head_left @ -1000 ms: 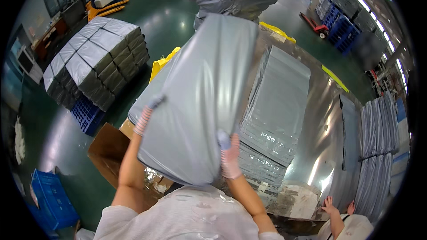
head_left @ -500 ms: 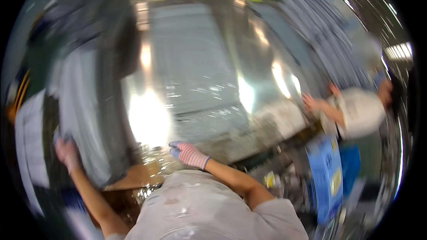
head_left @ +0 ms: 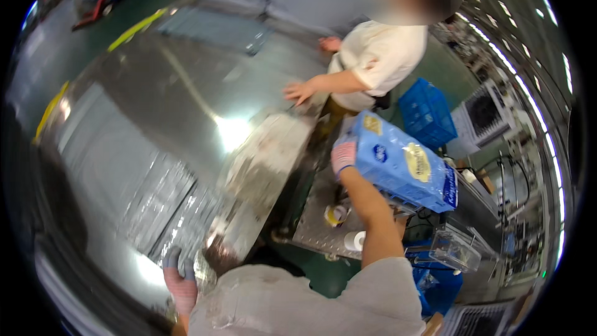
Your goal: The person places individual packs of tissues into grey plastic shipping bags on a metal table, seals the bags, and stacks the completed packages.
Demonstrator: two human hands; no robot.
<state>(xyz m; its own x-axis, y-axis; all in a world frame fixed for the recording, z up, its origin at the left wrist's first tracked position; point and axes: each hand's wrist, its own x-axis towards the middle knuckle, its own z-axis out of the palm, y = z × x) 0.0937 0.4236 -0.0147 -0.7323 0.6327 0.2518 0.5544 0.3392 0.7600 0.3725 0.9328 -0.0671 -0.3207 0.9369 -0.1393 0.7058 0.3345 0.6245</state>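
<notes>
Head view: the blue package (head_left: 398, 162) may be toppled if pushed by the right hand (head_left: 344, 155), whose finger closure cannot be told; the left hand (head_left: 181, 283) is seen spread-fingered.

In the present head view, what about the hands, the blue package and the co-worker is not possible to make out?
All in the head view:
- Right hand: fingertips unclear against the blue package, so the grip cannot be told.
- Left forearm: mostly cut off by the lower edge, below the left hand.
- Package contents: hidden by the printed wrap.
- Co-worker: head hidden by a blurred patch.
</notes>
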